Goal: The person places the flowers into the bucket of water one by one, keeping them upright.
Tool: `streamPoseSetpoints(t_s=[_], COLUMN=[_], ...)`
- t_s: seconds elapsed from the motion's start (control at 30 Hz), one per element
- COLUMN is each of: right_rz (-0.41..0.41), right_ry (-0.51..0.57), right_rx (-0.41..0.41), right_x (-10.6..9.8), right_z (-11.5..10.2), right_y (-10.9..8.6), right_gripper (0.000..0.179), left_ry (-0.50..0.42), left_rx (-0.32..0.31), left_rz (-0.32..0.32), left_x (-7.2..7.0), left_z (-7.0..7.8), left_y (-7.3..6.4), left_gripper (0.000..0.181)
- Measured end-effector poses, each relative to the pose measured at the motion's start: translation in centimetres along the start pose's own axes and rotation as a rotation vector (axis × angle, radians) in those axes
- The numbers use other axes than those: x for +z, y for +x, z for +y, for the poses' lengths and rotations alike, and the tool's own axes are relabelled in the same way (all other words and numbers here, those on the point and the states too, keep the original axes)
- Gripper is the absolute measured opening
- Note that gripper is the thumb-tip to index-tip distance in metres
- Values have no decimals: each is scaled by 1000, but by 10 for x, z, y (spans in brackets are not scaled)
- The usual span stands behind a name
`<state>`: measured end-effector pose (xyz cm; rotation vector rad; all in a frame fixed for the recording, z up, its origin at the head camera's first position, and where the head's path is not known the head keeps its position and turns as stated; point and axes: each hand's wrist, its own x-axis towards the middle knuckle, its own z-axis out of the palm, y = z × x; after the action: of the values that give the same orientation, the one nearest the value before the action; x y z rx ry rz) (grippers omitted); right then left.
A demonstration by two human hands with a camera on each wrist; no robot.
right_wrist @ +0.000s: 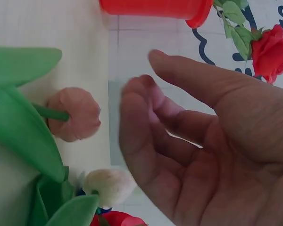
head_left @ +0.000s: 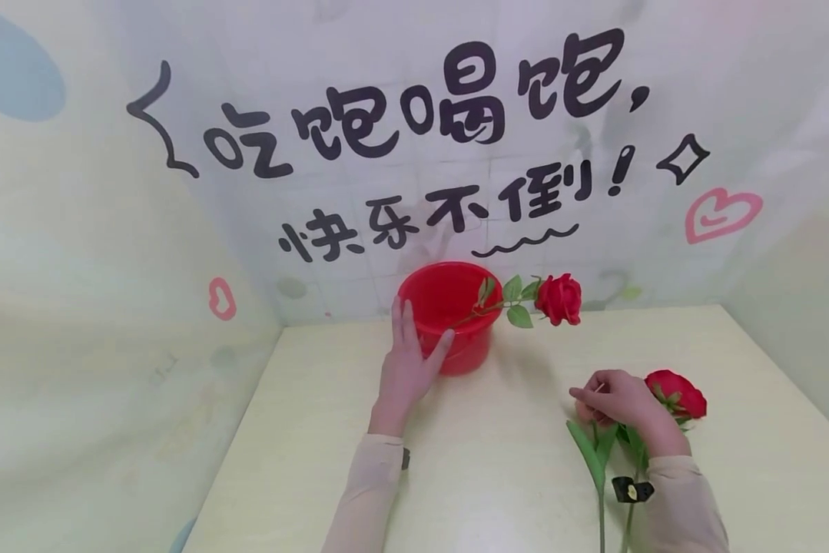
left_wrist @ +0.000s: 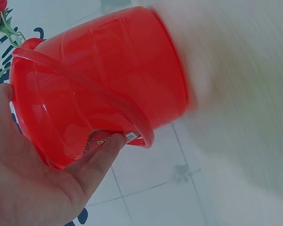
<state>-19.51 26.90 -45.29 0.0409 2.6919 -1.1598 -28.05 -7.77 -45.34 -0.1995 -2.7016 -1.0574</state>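
Observation:
At the back of the table stands a red bucket [head_left: 464, 355], with my left hand [head_left: 410, 369] holding its near left side. The left thumb lies at the rim and the fingers reach round the outer wall, below the handle [left_wrist: 101, 94]. A red rose [head_left: 561, 298] leans out over the bucket's right rim, its stem running down inside. My right hand [head_left: 618, 403] hovers over the flowers at the right, fingers loosely curled around nothing. Just beside it, in the right wrist view, is a pink tulip [right_wrist: 78, 114] with broad green leaves [right_wrist: 23, 129]; the hand partly covers it in the head view.
A large red flower [head_left: 680, 393] lies beyond the right wrist. The right wrist view also has a whitish bud [right_wrist: 111, 183] near the tulip. Behind the bucket rises a white wall covering [head_left: 359, 288] with black lettering. Dark bands sit on both wrists.

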Motion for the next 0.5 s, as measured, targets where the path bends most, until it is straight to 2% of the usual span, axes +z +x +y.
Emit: streamPoseSetpoints(t_s=[0.17, 0.33, 0.5], right_rz=[-64, -62, -74], right_ry=[-7, 46, 12], right_rx=[90, 101, 134], right_x=[-7, -13, -11], right_z=[3, 6, 11], right_y=[-5, -10, -9], right_gripper=[39, 38, 36], left_ry=[0, -9, -4], left_rx=[-16, -25, -24], left_rz=[-11, -14, -11], left_x=[2, 3, 2], left_z=[-1, -2, -1], left_y=[0, 0, 1], left_gripper=[111, 112, 112])
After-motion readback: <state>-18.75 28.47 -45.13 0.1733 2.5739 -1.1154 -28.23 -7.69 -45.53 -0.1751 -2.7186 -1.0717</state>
